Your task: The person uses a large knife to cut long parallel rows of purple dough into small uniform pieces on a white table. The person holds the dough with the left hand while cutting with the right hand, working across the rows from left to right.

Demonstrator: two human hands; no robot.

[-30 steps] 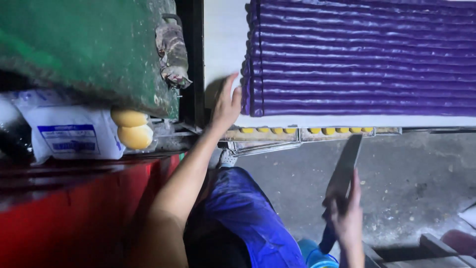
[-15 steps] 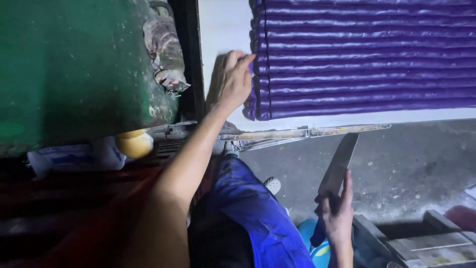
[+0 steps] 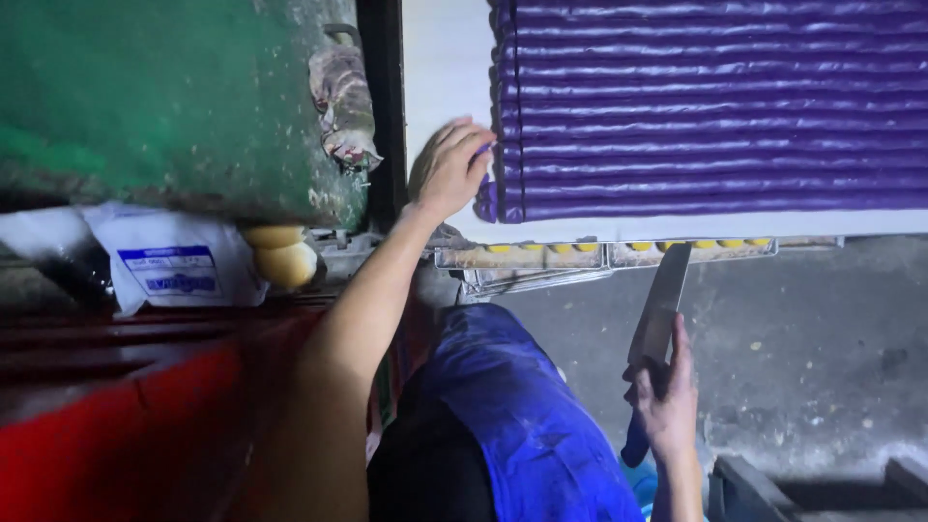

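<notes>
Two hands, left [image 3: 452,169] touching purple rolls [image 3: 706,106], right [image 3: 665,406] gripping knife [image 3: 659,314]

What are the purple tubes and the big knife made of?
The purple tubes look wrapped in thin shiny plastic film: glossy highlights and wrinkles show. What is inside cannot be told. The knife blade looks like dull grey metal, flat and smooth; its blue handle, in the right hand, seems plastic.
</notes>
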